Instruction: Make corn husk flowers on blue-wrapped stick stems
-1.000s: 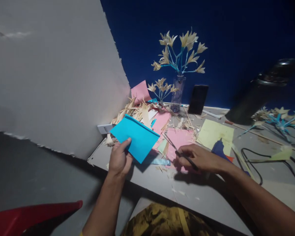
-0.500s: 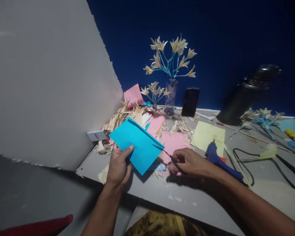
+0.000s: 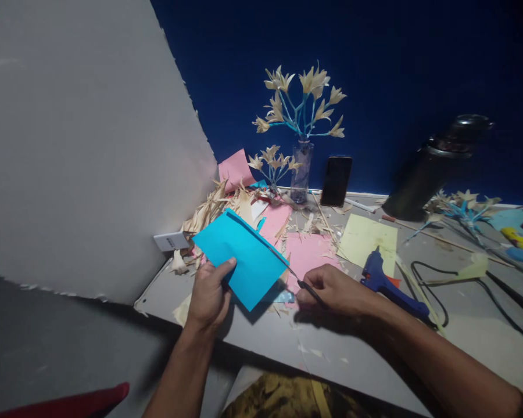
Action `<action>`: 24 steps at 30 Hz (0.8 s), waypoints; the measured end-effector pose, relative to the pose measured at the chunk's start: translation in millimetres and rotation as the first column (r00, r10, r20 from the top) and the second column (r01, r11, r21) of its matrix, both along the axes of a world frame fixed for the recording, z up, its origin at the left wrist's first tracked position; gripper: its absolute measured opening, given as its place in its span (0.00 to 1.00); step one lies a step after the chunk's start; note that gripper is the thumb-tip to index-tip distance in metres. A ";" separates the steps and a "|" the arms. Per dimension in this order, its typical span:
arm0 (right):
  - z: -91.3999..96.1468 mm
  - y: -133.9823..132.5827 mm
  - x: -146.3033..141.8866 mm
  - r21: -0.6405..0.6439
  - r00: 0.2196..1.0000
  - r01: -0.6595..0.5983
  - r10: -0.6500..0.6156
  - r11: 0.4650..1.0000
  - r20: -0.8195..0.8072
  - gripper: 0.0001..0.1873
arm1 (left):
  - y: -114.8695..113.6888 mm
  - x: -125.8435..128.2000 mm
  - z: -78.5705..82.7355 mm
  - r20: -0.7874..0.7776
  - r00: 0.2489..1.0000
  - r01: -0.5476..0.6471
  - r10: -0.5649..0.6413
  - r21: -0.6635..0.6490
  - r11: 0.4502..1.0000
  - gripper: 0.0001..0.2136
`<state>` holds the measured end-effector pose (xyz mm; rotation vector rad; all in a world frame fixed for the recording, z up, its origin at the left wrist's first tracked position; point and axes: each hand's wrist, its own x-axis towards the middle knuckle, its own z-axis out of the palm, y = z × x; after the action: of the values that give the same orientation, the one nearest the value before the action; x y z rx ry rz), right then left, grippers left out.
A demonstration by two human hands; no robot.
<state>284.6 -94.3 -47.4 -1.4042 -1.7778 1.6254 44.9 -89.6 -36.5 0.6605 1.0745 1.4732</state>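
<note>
A sheet of bright blue paper [image 3: 244,264] is pinched in my left hand [image 3: 209,296], thumb on top and fingers underneath. A narrow strip along its upper right edge is partly cut and stands slightly apart from the sheet. My right hand [image 3: 325,290] is closed on the dark handles of a pair of scissors [image 3: 307,289]. The blades lie at the paper's right corner, along the strip's cut line, and look nearly closed. Pink paper [image 3: 311,252] lies on the table behind the scissors.
On the cluttered table [image 3: 357,360], a blue glue gun [image 3: 387,287] rests by yellow paper [image 3: 370,238]. Behind stand a glass vase [image 3: 302,174] of husk-like flowers, a phone [image 3: 337,181] and a dark flask [image 3: 436,168]. Dry husk scraps [image 3: 209,212] pile up at left, beside the wall.
The scissor blades have closed from a slightly open position at the paper's corner. My left hand and the sheet have barely moved; the view has shifted slightly.
</note>
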 end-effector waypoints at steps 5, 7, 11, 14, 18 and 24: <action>1.6 0.5 0.0 0.010 1.000 -0.024 0.024 1.000 0.000 0.16 | 0.1 4.7 -3.6 0.018 0.998 0.062 -0.062 -0.005 0.998 0.21; 1.1 2.1 0.1 0.009 1.000 -0.018 0.018 1.000 -0.003 0.17 | -0.4 7.7 -4.2 0.014 0.997 0.081 -0.081 -0.014 0.997 0.21; -2.8 4.0 0.1 0.003 1.000 0.010 -0.010 1.000 -0.018 0.16 | -2.3 13.0 -6.4 0.000 0.992 0.123 -0.123 -0.031 0.992 0.18; -5.7 3.7 -0.5 -0.024 0.997 0.040 -0.041 0.999 -0.061 0.18 | -3.4 14.2 -10.0 0.008 0.988 0.153 -0.153 -0.027 0.988 0.14; -6.8 2.8 -1.0 -0.084 0.992 0.036 -0.046 0.996 -0.116 0.19 | -4.0 12.9 -13.3 0.019 0.990 0.141 -0.141 -0.023 0.990 0.14; -6.3 3.9 -0.7 -0.046 0.994 0.028 -0.032 0.999 -0.107 0.22 | -9.1 15.5 -12.9 -0.006 0.973 0.229 -0.230 -0.067 0.971 0.15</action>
<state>283.8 -90.4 -53.7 -1.3286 -1.6625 1.7010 60.4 -98.6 -49.5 0.7236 1.0166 1.2311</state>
